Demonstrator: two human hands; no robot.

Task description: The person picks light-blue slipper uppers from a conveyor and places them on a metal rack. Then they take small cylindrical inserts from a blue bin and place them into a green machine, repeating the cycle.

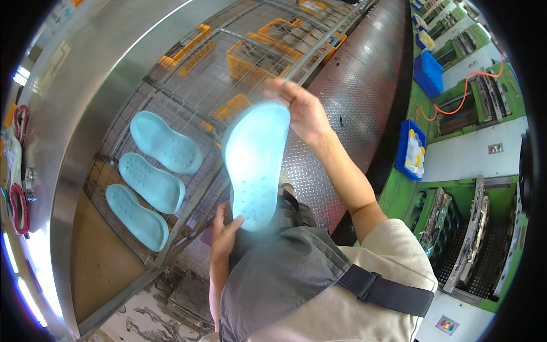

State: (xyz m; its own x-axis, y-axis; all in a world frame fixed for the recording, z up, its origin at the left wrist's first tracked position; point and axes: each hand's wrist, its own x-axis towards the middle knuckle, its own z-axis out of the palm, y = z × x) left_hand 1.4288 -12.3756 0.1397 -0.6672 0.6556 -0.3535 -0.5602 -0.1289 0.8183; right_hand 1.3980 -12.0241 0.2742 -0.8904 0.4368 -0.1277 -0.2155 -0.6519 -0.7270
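A light blue foam shoe sole stands tilted in front of me, dotted with small holes toward its lower end. My left hand grips that lower end, thumb on the face and fingers behind the edge. Beside the sole's upper end is my right hand, its fingers stretched out and slightly blurred; whether it touches the sole is hard to see. Three matching soles lie side by side on the wire rack at left: an upper one, a middle one and a lower one.
The wire mesh rack has yellow crates showing beneath it. A metal panel curves along the left. On the right run green machines with blue trays and an orange hose. Patterned metal flooring lies between.
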